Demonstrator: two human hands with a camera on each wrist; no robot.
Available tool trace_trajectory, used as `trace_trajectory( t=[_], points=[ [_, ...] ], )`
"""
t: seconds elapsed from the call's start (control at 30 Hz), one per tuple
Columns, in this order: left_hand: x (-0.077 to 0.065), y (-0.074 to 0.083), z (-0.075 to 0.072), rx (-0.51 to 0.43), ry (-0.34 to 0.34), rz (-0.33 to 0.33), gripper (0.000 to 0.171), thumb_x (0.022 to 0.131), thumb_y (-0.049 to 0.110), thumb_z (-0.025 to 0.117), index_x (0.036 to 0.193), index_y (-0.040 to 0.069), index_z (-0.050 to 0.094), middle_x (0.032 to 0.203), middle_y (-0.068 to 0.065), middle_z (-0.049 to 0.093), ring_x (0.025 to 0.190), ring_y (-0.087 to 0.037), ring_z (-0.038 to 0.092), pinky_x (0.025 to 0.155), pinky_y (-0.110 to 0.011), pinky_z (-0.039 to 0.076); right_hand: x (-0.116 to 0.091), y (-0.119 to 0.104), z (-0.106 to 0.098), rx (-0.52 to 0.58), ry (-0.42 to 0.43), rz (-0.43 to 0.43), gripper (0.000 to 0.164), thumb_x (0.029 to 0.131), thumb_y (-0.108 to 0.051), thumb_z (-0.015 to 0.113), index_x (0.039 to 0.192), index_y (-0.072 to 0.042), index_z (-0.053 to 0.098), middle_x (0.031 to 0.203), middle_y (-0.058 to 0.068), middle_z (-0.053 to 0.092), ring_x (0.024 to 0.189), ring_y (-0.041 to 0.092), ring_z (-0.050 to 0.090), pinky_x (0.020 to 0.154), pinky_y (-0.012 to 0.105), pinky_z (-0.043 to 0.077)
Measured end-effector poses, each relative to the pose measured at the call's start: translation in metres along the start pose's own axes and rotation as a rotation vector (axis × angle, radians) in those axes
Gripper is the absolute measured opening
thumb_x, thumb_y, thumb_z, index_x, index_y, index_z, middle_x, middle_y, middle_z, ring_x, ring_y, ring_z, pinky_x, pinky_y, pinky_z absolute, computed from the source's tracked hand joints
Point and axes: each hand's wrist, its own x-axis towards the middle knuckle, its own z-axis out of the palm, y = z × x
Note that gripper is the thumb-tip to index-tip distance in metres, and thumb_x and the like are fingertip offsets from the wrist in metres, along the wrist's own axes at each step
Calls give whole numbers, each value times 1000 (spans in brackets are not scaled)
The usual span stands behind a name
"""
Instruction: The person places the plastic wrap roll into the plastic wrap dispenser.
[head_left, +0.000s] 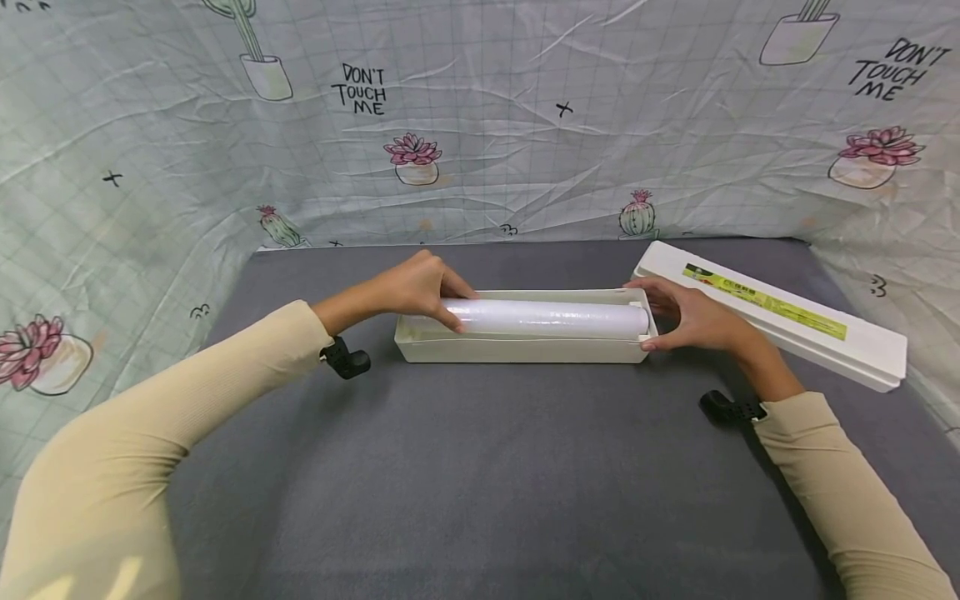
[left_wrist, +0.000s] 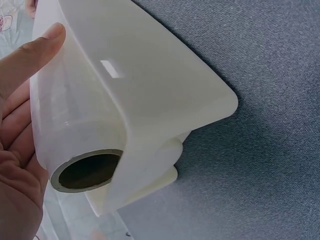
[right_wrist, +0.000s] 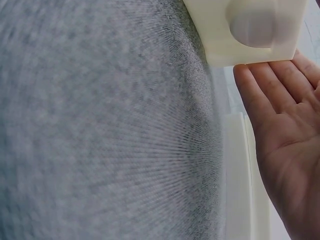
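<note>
I see the left hand (head_left: pixel 420 287) pinching the left part of a white plastic-wrap roll (head_left: pixel 551 318) between thumb and fingers; the roll lies lengthwise in an open box (head_left: pixel 525 350). The right hand (head_left: pixel 697 318), thumb and fingers spread, holds the box's right end. A labelled lid (head_left: pixel 862 350) slants beyond.

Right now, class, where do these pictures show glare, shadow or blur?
Head view: glossy highlights along the roll, and a soft shadow on the cloth beside the left sleeve; left wrist view: a small bright glare patch on the box; right wrist view: cloth blurred at left, its weave smearing into fanning streaks.
</note>
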Motion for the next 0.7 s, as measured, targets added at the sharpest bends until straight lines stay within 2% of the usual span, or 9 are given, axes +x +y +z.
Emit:
trace_trajectory(
  t=[0.2,0.33,0.57,0.7],
  points=[
    [0,-3,3,9,-18,-6,48,72,28,94,113,7,79,102,-7,78,88,-13,76,74,-26,61,1,0,-1,19,-6,10,89,78,3,84,153,-4,37,152,16,44,145,27,37,105,9,36],
    [0,-5,4,15,-25,-2,50,72,28,94,115,6,78,102,-9,78,88,-15,76,74,-29,61,1,1,-1,20,-7,13,89,78,2,84,153,-5,37,152,16,44,145,28,37,106,9,35],
    [0,-11,8,30,-35,4,52,73,27,93,118,6,76,104,-10,77,91,-16,75,75,-31,61,1,1,-2,14,-8,9,89,78,1,85,153,-5,37,151,17,45,144,19,39,106,9,35],
    [0,-12,9,47,-27,13,51,73,27,93,117,7,77,104,-9,77,90,-15,75,73,-32,61,2,0,-1,17,-7,15,90,78,1,85,153,-1,35,152,16,44,146,31,36,106,8,34]
  ],
)
